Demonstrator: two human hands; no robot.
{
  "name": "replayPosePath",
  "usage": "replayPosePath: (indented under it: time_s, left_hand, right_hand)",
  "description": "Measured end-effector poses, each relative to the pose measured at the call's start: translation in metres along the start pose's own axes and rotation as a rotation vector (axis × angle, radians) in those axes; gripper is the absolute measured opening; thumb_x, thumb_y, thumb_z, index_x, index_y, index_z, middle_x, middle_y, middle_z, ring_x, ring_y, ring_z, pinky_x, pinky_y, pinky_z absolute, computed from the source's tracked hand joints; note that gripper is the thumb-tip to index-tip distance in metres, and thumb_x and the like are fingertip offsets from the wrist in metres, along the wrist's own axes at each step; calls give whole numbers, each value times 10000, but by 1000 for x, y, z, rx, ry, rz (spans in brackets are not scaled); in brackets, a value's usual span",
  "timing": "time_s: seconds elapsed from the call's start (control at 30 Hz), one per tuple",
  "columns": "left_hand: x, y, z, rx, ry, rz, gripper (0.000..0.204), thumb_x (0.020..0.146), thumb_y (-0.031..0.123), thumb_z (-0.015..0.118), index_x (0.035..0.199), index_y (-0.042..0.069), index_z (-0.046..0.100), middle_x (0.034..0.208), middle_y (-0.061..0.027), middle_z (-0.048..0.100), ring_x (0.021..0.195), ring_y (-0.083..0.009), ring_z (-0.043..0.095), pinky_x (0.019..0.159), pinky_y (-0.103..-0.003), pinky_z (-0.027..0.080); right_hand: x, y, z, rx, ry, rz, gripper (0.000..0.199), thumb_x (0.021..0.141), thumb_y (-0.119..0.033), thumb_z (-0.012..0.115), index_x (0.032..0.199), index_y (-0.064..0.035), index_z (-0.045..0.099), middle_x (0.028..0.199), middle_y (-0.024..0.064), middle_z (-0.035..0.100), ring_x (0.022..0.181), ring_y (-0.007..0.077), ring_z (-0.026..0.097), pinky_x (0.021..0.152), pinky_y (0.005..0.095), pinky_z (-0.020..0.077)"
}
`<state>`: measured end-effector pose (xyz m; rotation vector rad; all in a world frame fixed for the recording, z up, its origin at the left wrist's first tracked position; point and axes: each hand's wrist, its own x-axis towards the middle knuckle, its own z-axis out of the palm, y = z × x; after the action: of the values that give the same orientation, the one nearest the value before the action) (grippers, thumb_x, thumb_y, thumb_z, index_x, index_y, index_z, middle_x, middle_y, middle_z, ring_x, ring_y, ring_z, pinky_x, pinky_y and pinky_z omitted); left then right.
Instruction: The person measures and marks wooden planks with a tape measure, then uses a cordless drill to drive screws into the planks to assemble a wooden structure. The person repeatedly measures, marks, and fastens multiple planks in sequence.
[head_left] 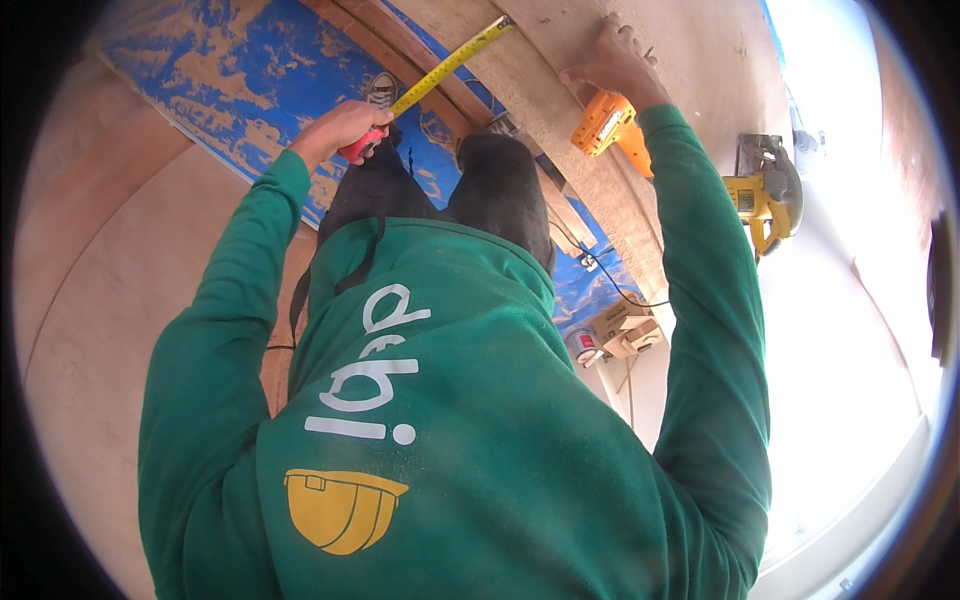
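My left hand (338,128) grips a red tape measure case (362,146). Its yellow blade (450,65) runs up and to the right toward the top of a long wooden plank (600,215). My right hand (615,62) lies flat with spread fingers on the plank and a plywood sheet (700,50). An orange power tool (608,125) rests on the plank just below that hand. My green sweatshirt and dark trousers fill the middle of the view and hide what lies under them.
A blue, worn panel (240,80) lies under the plank. A yellow circular saw (765,195) sits at the right. A small can (583,345), a cardboard box (625,330) and a black cable (610,290) lie lower down. Pale plywood (110,300) spreads at the left.
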<state>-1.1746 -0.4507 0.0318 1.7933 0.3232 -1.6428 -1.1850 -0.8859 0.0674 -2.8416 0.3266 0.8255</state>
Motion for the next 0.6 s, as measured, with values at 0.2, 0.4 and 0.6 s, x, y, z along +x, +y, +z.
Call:
replayPosePath:
  time_s: [0.2, 0.4, 0.6]
  left_hand:
    - [-1, 0, 1, 7, 9, 4, 390, 1141, 423, 596, 1012, 73, 711, 862, -6, 679, 700, -136, 670, 619, -346, 587]
    - [4, -3, -1, -8, -18, 22, 400, 1132, 440, 606, 1040, 68, 721, 891, -19, 696, 721, -144, 690, 635, -359, 605]
    - [8, -5, -2, 22, -1, -1, 412, 1140, 457, 595, 1036, 76, 712, 919, -17, 696, 746, -145, 691, 650, -377, 608]
  right_hand:
    - [0, 1, 5, -30, 38, 1, 1465, 690, -547, 1035, 1726, 86, 215, 1648, 409, 457, 1541, 566, 474, 1286, 784, 243]
    - [1, -8, -5, -43, -34, 36, 1480, 683, -593, 1030, 1728, 69, 217, 1683, 373, 435, 1579, 543, 430, 1286, 779, 259]
    - [6, -17, -18, -15, -172, 179, 1477, 757, -538, 966, 1742, 88, 61, 1750, 418, 263, 1619, 585, 310, 1322, 681, 282]
